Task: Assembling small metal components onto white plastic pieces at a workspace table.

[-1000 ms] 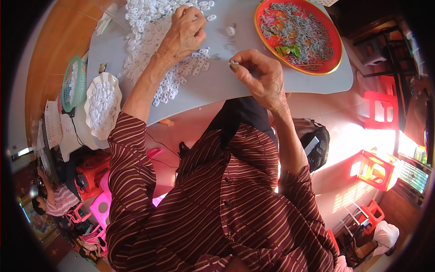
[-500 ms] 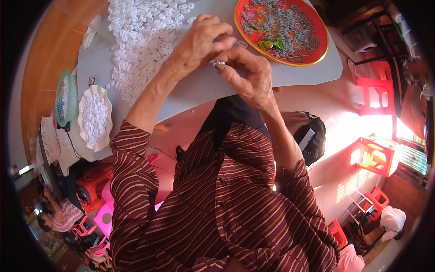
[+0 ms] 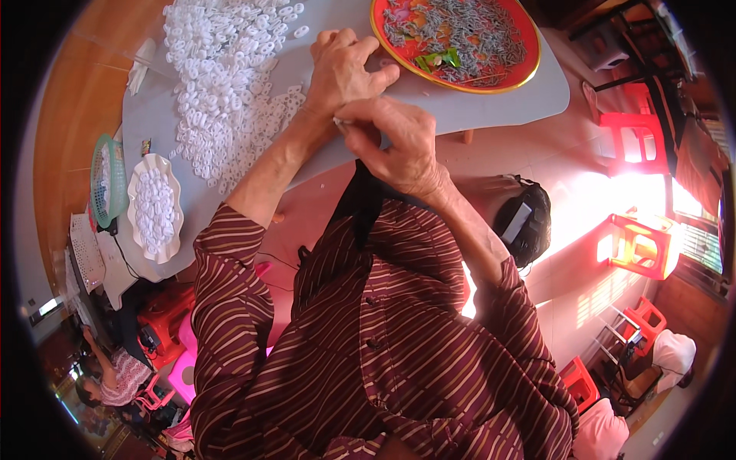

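Fingertips of right hand (image 3: 399, 146) pinch a tiny pale piece (image 3: 340, 123) at upper centre, left hand (image 3: 345, 69) closed beside it; slackened pinch risks dropping it off table edge (image 3: 491, 107).

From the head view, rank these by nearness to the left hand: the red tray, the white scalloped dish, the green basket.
1. Red tray, just right of the left hand.
2. White scalloped dish, far left, near the table edge.
3. Green basket, just beyond the dish, farthest left.

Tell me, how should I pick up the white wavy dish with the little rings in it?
Grip the white wavy dish by its fluted rim, from both sides with your hands. It lies flat and open on the grey table, filled with white rings, so keep it level.
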